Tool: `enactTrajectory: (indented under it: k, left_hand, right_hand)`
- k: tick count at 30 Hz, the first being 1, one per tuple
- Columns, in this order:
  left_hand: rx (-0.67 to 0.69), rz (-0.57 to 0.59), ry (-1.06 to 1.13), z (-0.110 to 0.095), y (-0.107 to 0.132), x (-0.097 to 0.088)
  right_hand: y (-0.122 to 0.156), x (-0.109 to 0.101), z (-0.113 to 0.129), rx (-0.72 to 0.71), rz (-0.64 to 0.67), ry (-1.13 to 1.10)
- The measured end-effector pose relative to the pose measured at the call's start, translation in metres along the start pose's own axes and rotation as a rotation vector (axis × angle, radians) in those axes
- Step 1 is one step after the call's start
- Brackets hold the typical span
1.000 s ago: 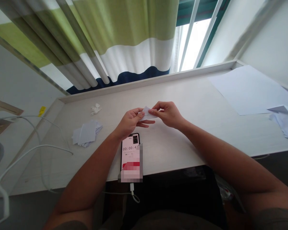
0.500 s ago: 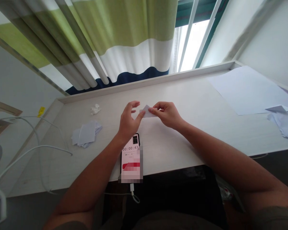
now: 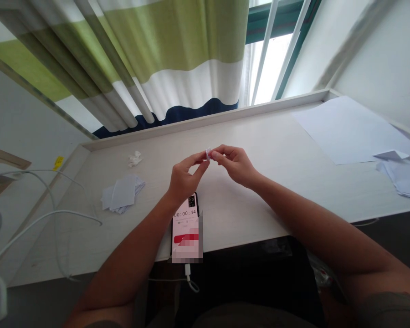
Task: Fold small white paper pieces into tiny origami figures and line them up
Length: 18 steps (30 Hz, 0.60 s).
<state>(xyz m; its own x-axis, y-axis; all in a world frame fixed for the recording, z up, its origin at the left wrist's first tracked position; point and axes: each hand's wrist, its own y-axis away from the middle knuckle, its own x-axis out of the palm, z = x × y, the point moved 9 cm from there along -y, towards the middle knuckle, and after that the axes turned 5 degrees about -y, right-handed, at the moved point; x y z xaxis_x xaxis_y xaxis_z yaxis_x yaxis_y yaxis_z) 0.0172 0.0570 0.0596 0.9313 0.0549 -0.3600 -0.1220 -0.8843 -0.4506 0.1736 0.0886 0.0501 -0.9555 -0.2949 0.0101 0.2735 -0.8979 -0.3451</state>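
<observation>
Both of my hands meet above the middle of the white desk [image 3: 259, 200]. My left hand [image 3: 184, 177] and my right hand [image 3: 234, 164] pinch a small white slip of paper [image 3: 208, 154] between thumb and fingertips. The slip stands nearly edge-on, so little of it shows. Just below my left wrist lies a phone [image 3: 186, 223] with a running timer on its screen, a cable plugged into its near end.
A pile of small white slips [image 3: 123, 193] lies to the left, a crumpled scrap [image 3: 135, 158] behind it. A large white sheet [image 3: 351, 130] and more folded papers [image 3: 405, 177] are at the right. White cables [image 3: 37, 218] trail at the left. A striped curtain [image 3: 150, 59] hangs behind.
The slip was flatter and wider a second ago; now it is turned or folded narrow between both pinches. My left hand let go briefly, then closed on it again. The timer advanced.
</observation>
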Motion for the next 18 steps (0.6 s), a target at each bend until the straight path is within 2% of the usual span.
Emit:
enactTrajectory:
  k: [4,6,9,13,18]
  left_hand:
    - [-0.162,0.005,0.347,0.017,0.0,0.011]
    - [-0.215,0.053,0.431,0.023,0.0,0.019]
    - [-0.272,0.089,0.503,0.028,0.001,0.026]
    - [-0.327,0.112,0.512,0.029,0.003,0.025]
    - [-0.286,0.101,0.269,0.021,0.001,0.012]
  right_hand:
    - [0.0,-0.012,0.003,-0.069,-0.109,0.114]
    - [-0.001,-0.012,-0.001,-0.055,-0.111,0.027]
    - [-0.002,-0.005,-0.009,0.005,-0.044,-0.123]
    - [-0.002,-0.003,-0.008,0.036,0.002,-0.139]
    - [0.0,0.002,-0.005,0.058,0.141,-0.044]
